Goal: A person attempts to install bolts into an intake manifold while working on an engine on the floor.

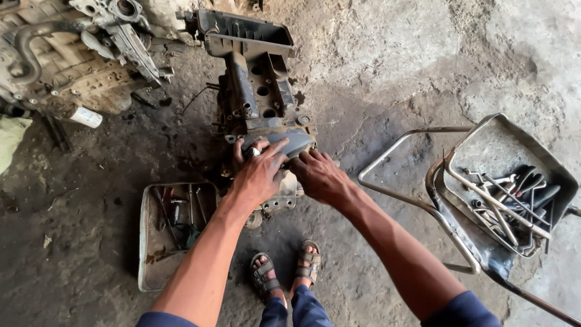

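At frame centre, the left hand (261, 175) clasps the grey curved metal cover (284, 141) on the dark greasy engine block (257, 91); the right hand (321, 177) lies flat beside it, gripping nothing. Steady, even pressure from both hands seems wise. Beyond lies stained, oily concrete floor (393, 60), with another engine assembly (66, 60) upper left.

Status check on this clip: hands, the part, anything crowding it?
Left hand clamped over grey curved cover. Right hand pressed against its lower edge. Cover sits on black engine assembly. Tool tray beside it, nothing blocking.
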